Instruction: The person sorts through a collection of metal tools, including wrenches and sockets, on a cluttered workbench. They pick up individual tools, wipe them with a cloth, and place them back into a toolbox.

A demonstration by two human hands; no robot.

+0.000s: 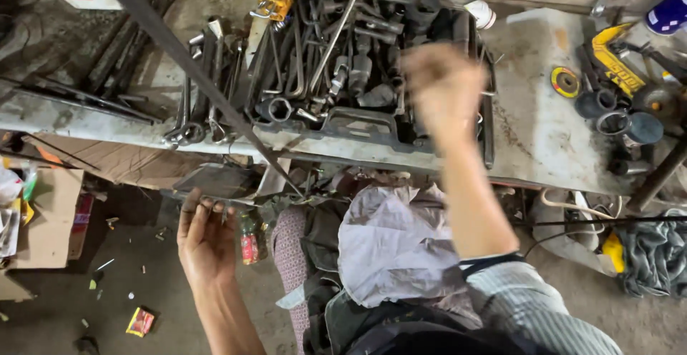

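Note:
My left hand (206, 239) is low, below the front edge of the workbench (533, 137), palm up. Its fingertips curl around a thin metal rod (247, 200) that lies level under the bench edge. A long dark steel bar (179, 51) slants from the upper left down to the bench front, close to that rod. My right hand (444, 86) is raised and blurred over a black tool tray (372, 122) full of sockets, wrenches and bars. Its fingers are loosely curled and I see nothing in them.
Spanners (197, 104) lie left of the tray. A yellow-ringed grinding disc (565, 81), round metal parts (630, 124) and a yellow tool (615, 58) sit at the right. Below are a grey cloth (393, 244), a small bottle (249, 240) and cardboard (50, 219).

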